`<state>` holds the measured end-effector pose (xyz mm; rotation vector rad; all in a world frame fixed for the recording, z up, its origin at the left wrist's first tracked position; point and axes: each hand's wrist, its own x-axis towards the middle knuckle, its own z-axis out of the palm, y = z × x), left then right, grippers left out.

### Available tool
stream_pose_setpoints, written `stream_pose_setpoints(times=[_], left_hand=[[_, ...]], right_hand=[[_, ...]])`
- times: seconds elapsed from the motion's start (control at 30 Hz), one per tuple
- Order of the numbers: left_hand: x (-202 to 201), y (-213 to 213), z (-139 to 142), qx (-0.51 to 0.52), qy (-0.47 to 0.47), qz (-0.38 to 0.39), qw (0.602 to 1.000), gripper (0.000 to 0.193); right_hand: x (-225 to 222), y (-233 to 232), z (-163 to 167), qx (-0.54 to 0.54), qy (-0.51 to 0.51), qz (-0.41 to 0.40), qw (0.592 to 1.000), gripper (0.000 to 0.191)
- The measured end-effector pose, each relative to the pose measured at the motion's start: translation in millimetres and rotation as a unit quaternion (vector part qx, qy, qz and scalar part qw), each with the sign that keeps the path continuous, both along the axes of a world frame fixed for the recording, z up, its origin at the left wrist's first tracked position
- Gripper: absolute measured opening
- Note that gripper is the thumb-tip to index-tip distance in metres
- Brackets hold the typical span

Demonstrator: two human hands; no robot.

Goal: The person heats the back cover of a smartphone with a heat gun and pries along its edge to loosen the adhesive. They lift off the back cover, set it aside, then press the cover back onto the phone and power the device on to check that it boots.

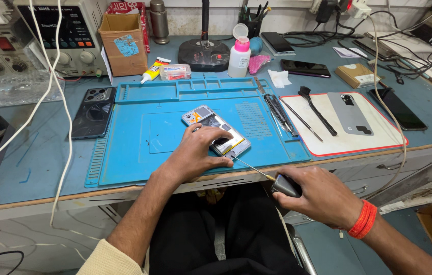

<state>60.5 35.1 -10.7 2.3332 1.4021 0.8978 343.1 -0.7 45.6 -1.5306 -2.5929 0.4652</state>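
An opened phone [211,127] with its back removed lies at an angle on the blue work mat [134,142]. My left hand [195,153] presses down on the phone's near end, fingers spread over it. Off the table's front edge, my right hand [318,196] grips the black handle of a thin screwdriver [256,172]. The screwdriver's metal tip reaches the phone's near corner. A grey phone back cover [349,113] rests on a white pad with a red border [338,142] to the right.
A black brush [318,109] and tweezers [278,112] lie by the pad. A dark phone [93,112] sits left of the mat, others [398,109] at the right and back. A cardboard box [123,43], a white bottle [239,56], a power supply [63,35] and white cables [58,102] crowd the rear and left.
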Motion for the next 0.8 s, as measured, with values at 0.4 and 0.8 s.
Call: stream_pose_setpoints(times=[0.4,0.8], left_hand=[[-0.5,0.3,-2.0,0.009,-0.009,-0.007,1.0,0.063],[-0.9,-4.1,0.9,0.102,-0.01,-0.057,0.993,0.046]], right_hand=[[2.9,1.8,-2.3,0.023,0.014,0.004,1.0,0.05],[3.3,4.0,-4.3,0.032,0.022,0.027,0.999,0.049]])
